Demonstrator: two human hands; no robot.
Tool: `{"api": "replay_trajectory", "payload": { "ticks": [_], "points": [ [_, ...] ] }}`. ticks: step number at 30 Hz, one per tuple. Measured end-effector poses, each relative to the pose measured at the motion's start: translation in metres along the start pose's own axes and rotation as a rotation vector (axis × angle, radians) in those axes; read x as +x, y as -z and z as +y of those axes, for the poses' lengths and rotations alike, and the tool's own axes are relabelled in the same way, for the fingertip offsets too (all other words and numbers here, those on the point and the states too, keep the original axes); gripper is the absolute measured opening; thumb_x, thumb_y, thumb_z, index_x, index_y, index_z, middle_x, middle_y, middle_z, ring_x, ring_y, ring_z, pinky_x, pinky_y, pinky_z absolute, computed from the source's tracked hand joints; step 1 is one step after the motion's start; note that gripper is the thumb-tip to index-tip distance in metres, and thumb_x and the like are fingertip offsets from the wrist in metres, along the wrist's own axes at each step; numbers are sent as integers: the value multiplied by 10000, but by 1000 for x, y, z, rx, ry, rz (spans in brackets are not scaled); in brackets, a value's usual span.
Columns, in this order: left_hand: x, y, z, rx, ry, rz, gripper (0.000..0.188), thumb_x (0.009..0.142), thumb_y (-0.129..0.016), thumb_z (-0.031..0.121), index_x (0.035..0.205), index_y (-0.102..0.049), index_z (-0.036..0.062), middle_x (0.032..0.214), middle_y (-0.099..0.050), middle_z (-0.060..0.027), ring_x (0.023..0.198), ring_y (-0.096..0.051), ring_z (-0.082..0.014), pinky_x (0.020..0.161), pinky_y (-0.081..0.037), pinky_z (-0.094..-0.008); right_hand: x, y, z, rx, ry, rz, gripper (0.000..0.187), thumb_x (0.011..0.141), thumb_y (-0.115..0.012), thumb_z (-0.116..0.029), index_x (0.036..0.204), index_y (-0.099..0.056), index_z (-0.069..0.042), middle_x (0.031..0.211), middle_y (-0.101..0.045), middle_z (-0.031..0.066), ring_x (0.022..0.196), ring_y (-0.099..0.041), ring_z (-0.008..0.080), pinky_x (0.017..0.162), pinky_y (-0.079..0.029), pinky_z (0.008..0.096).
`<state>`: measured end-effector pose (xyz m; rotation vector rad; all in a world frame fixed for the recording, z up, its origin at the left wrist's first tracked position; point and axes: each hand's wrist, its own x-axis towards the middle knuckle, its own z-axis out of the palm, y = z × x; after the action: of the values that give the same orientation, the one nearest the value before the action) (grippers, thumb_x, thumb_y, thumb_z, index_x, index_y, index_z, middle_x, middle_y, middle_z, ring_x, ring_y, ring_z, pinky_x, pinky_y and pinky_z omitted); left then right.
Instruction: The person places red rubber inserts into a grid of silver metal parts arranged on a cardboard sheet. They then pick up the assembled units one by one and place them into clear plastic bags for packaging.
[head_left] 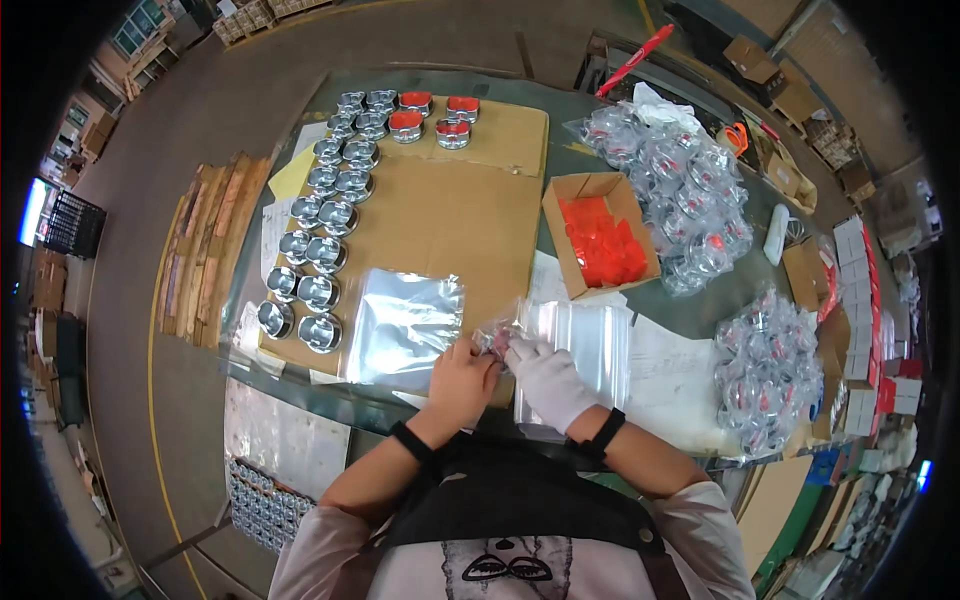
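My bare left hand (pixel 464 385) and my gloved right hand (pixel 550 385) meet at the near edge of the table. Between them is a clear plastic bag (pixel 497 332) with something shiny and reddish inside, probably a piston; the fingers partly hide it. Both hands have their fingers closed on this bag. Left of them, a flat stack of clear bags (pixel 408 318) lies on the cardboard sheet (pixel 440 215). A second clear bag stack (pixel 590 350) lies under and beside my right hand. Metal pistons (pixel 319 332) stand in two rows along the cardboard's left side.
Several pistons with red inserts (pixel 406 125) stand at the far end. A cardboard box (pixel 568 262) holds red packets (pixel 605 245). Bagged pistons form a far-right pile (pixel 690 190) and a near-right pile (pixel 768 375). Wooden planks (pixel 212 250) stand left of the table.
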<state>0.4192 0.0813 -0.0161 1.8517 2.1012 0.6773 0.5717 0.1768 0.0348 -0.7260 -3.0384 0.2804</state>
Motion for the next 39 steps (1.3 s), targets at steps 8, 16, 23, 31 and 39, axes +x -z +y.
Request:
{"api": "replay_trajectory", "payload": {
  "ticks": [8, 16, 23, 31, 39],
  "points": [
    [14, 9, -4, -187, 20, 8, 311, 814, -706, 240, 1042, -669, 32, 1056, -549, -189, 944, -571, -351, 821, -483, -412, 41, -27, 27, 95, -10, -64, 116, 836, -548, -119, 866, -629, -41, 766, -660, 140, 725, -676, 302, 623, -543, 412],
    [23, 68, -38, -408, 432, 40, 293, 887, -617, 146, 1142, -569, 8, 1030, -538, -134, 867, -563, -259, 747, -473, -379, -36, 92, 134, 594, -607, 709, 285, 874, -625, -153, 1120, -613, -10, 1027, -624, 231, 946, -622, 381, 827, -498, 459],
    [36, 19, -42, -37, 405, 134, 301, 759, -750, 245, 863, -561, 34, 915, -562, -166, 880, -579, -378, 715, -483, -452, -23, 78, 328, -184, -989, 410, 249, 854, -611, -135, 1073, -618, -17, 951, -622, 206, 918, -606, 378, 826, -495, 447],
    [13, 24, -72, -415, 488, 190, 186, 861, -690, 169, 867, -701, -16, 700, -663, -130, 613, -624, -219, 592, -490, -322, 48, 86, 87, 1203, -404, 315, 132, 857, -633, -114, 858, -652, 17, 759, -667, 145, 732, -661, 263, 691, -518, 340],
    [-1, 95, -71, -1010, 772, 323, 206, 949, -604, 160, 1055, -647, -12, 886, -679, -36, 771, -602, -85, 638, -479, -242, 131, 2, -29, 1357, -411, -101, 319, 867, -640, -246, 1019, -662, 33, 825, -674, 196, 717, -651, 312, 669, -505, 351]
  ]
}}
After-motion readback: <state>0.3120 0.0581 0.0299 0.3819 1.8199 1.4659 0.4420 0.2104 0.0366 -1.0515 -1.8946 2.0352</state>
